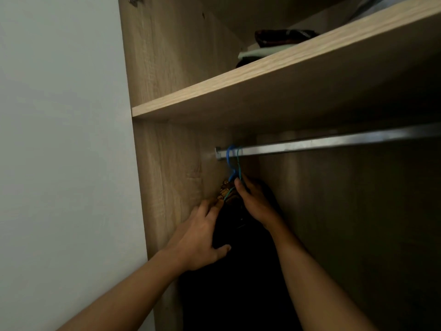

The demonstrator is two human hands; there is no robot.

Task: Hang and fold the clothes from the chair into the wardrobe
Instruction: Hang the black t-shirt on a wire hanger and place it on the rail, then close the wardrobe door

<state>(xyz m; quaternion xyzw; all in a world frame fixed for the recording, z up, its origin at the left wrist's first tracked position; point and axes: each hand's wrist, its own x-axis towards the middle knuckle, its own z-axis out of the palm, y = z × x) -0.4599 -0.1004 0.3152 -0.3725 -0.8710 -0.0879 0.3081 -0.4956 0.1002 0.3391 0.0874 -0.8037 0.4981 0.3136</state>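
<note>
The black garment (238, 283) hangs with its long axis straight down at the left end of the rail (334, 142), close to the wardrobe's side wall (167, 175). It is dark and plain. A blue hanger (228, 158) and a green hanger (238, 163) hook side by side above it, and patterned brown-gold fabric (225, 189) shows at its top. The left hand (202, 240) grips its left edge with the thumb across the front. The right hand (255, 201) curls round its top below the hooks.

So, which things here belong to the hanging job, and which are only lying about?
In the job: dark garment, gripped by the left hand; green hanger, held at its neck by the right hand; rail.
Only lying about: blue hanger; patterned garment; folded clothes on the shelf.
</note>
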